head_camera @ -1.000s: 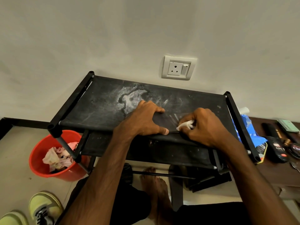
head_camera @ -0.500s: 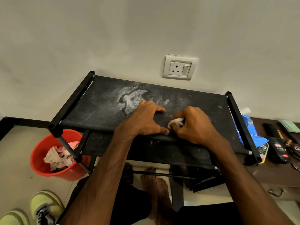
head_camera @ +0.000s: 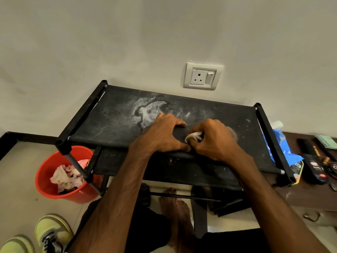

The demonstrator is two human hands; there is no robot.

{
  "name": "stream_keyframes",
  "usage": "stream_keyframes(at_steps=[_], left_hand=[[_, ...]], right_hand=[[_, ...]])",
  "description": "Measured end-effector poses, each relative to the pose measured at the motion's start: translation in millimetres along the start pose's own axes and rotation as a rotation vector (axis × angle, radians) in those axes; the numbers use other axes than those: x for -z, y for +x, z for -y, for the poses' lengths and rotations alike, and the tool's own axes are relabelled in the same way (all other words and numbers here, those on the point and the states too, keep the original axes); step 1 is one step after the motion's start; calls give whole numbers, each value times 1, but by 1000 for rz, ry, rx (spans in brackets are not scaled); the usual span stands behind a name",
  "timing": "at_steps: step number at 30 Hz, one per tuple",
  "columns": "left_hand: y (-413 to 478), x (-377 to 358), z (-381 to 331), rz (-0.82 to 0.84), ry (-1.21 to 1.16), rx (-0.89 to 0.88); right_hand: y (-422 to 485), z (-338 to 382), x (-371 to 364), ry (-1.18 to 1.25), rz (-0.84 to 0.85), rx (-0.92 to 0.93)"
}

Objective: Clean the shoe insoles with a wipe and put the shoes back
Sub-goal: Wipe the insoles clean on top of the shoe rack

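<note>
**While One Hand Braces, the Other Scrubs**

Because the top of the rack is slack black fabric, the left hand is planted on it. Its fingers are spread and arched with the tips pressing down, and the thumb lies along the front edge. That reads as a brace, keeping the cloth taut and the light frame steady under rubbing.

Just beside it, nearly touching, the right hand pinches a bunched white wipe. Its fingers are curled tightly round the wipe and press it onto the fabric near the front edge. A balled wipe gives a firmer rubbing pad than a flat one, which probably explains the grip.

A pale powdery stain lies just behind the left hand, likely the reason the shelf is getting attention.

The yellow-green shoes stand on the floor at lower left, well apart from the rack and partly cut off by the frame, so returning them appears to be the step that remains. No insole is visible.

A red bucket holding crumpled used wipes sits by the rack's left leg, within easy reach for discards. A blue pack rests on the low tabletop to the right, handy to the working hand.
</note>
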State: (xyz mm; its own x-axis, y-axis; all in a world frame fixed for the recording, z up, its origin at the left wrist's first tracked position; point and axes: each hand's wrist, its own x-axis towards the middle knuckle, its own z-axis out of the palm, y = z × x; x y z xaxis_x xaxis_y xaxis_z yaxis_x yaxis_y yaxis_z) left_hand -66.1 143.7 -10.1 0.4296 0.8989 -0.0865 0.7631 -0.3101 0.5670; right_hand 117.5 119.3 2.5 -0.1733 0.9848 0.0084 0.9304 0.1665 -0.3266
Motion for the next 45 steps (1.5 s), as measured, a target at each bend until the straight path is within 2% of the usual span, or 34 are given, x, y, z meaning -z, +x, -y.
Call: stream_keyframes(at_steps=[7, 13, 20, 26, 32, 39, 42, 45], left_hand=[[1, -4, -1, -1, -7, 4], [2, -2, 1, -18, -33, -46], [4, -7, 0, 13, 9, 0], [4, -4, 3, 35, -100, 45], [3, -9, 2, 28, -121, 58], [3, -6, 3, 11, -123, 38], [2, -8, 2, 1, -110, 22], [1, -8, 3, -27, -99, 5]], right_hand=[[11, -19, 10, 75, -113, -135], [20, 7, -8, 27, -16, 4], [28, -12, 2, 43, -107, -143], [27, 14, -14, 75, -67, 10], [32, -13, -2, 96, -89, -139], [29, 2, -15, 140, -90, -22], [33, -7, -9, 141, -84, -83], [33, -24, -3, 106, -154, -152]])
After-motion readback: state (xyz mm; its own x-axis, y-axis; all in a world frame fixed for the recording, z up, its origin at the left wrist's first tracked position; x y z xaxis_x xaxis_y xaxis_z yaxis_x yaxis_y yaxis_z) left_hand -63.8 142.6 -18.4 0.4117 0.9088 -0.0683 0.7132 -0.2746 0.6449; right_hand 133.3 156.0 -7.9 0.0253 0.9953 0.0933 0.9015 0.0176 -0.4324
